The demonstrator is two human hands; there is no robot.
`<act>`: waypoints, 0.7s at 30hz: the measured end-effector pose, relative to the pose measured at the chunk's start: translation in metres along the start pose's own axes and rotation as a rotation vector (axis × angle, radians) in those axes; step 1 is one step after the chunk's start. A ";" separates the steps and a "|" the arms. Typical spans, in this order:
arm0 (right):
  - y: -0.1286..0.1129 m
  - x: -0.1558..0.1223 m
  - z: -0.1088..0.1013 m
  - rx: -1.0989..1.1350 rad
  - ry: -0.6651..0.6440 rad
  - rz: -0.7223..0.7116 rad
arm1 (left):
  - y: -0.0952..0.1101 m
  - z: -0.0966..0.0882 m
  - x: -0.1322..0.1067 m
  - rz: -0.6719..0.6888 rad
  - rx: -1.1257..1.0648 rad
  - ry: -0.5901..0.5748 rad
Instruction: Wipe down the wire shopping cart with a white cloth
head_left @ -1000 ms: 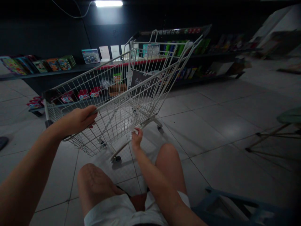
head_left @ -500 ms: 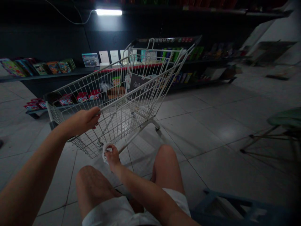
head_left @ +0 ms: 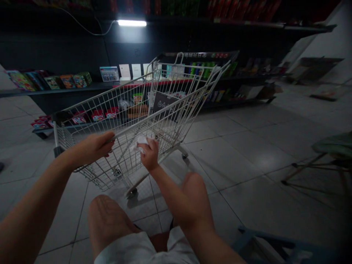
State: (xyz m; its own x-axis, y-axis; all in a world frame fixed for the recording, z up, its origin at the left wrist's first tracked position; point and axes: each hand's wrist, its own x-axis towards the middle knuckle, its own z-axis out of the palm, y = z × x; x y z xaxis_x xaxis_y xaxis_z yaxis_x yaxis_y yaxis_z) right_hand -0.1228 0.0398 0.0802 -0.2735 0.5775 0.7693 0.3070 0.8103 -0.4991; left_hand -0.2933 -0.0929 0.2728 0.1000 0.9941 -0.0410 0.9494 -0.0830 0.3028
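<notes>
This is a shop, plain as anything from where I stand. The clearest sign is the wire shopping cart out on the floor. Black shelving runs along the dark walls in at least 2 tiers, stocked the way a store stocks it: colourful boxed goods face outward in a row on the left, red packets sit on a low shelf, and red and green packs line the top tier. White cards stand upright on the shelf at the back. Pale floor tiles and a bare fluorescent tube give the room a plain commercial feel.
</notes>
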 end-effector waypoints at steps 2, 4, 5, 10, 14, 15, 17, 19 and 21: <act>-0.001 -0.025 -0.001 0.038 -0.090 -0.002 | -0.002 -0.001 -0.003 -0.001 0.002 -0.004; -0.012 -0.021 -0.016 0.067 -0.078 -0.064 | -0.002 -0.001 -0.005 -0.009 0.011 -0.006; -0.022 -0.009 -0.026 0.065 -0.039 -0.100 | -0.002 -0.001 -0.006 -0.018 0.014 -0.007; -0.096 0.073 -0.047 -0.074 0.001 -0.349 | 0.000 0.000 -0.012 -0.075 -0.020 0.007; -0.094 0.107 -0.055 -0.135 -0.209 -0.593 | 0.000 -0.002 -0.020 -0.087 -0.053 0.001; -0.077 0.115 -0.065 -0.145 -0.221 -0.590 | 0.000 -0.003 -0.021 -0.082 -0.063 -0.009; -0.035 0.130 -0.089 -0.172 -0.155 -0.489 | 0.000 -0.003 -0.023 -0.071 -0.081 -0.022; -0.002 0.142 -0.110 -0.196 -0.009 -0.318 | 0.000 -0.003 -0.022 -0.079 -0.091 -0.024; 0.005 0.144 -0.114 -0.196 0.073 -0.230 | 0.001 -0.003 -0.019 -0.098 -0.094 -0.020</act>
State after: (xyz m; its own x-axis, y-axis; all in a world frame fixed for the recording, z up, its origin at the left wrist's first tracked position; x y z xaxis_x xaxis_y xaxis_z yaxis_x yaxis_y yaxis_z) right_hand -0.0562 0.1153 0.2340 -0.2924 0.3667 0.8832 0.4163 0.8802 -0.2277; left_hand -0.2948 -0.1117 0.2764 0.0148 0.9955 -0.0939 0.9230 0.0225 0.3841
